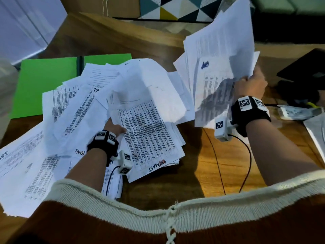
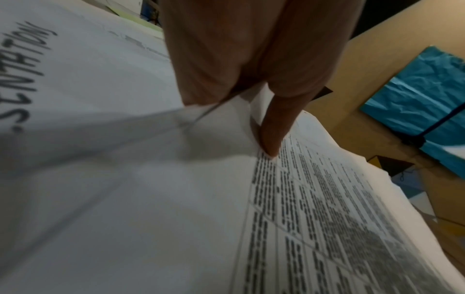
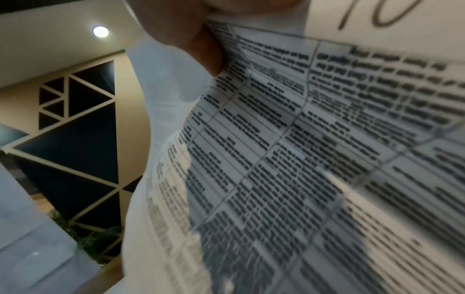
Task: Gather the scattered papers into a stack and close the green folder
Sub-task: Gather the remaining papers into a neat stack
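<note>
While the right hand [image 1: 250, 83] grips a raised bunch of papers [image 1: 221, 55], the left hand [image 1: 114, 130] pinches sheets in the messy pile [image 1: 109, 106] on the table [image 1: 190, 138]. Gathering step, approx. halfway. Next: join both lots, square edges. Green folder [image 1: 44, 81] lies open behind, partly covered.

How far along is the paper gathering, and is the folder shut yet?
Early. Done: the right hand holds up one bundle of sheets. In hand: the left hand pinches sheets in the loose pile. Left: many papers lie spread on the table, and the green folder lies open.
</note>
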Tool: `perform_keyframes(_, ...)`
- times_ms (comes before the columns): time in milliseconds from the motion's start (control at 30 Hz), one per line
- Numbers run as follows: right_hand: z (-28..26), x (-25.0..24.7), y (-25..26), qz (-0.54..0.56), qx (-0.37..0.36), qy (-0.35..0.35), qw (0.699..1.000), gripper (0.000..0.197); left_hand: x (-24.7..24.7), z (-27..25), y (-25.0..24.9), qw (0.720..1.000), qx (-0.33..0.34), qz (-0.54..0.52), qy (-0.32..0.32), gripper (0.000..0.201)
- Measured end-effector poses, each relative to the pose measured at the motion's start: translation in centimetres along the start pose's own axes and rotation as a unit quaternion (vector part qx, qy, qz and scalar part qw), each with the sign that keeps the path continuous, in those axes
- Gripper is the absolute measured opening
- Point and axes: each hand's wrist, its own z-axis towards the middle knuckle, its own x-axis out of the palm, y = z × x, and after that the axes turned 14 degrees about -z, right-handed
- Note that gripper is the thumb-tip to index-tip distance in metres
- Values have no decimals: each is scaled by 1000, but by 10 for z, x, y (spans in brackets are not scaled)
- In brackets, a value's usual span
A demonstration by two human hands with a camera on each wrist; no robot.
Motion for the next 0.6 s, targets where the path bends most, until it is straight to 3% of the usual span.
perform_keyframes(233,-7,15,34,4,101,110,989,38,1,-2,8,995,-43,-89,12,74)
perform_keyframes(300,-4,23,37,-24,62,186,980,36,-2,0,8,981,-60,-182,25,85)
perform_keyframes(367,-13,34,42,-86,31,273,958,34,-5,3,8,968,-91,-231,45,99)
perform_keyframes(500,-65,66,37,-181,-15,398,899,38,-8,16,12,898,-148,-406,76,94)
perform_keyframes(567,-96,84,27,-201,-50,458,864,35,-11,20,15,900,-141,-404,84,94)
perform_keyframes(600,-109,94,21,-218,-72,487,843,34,-11,26,21,901,-151,-398,85,106)
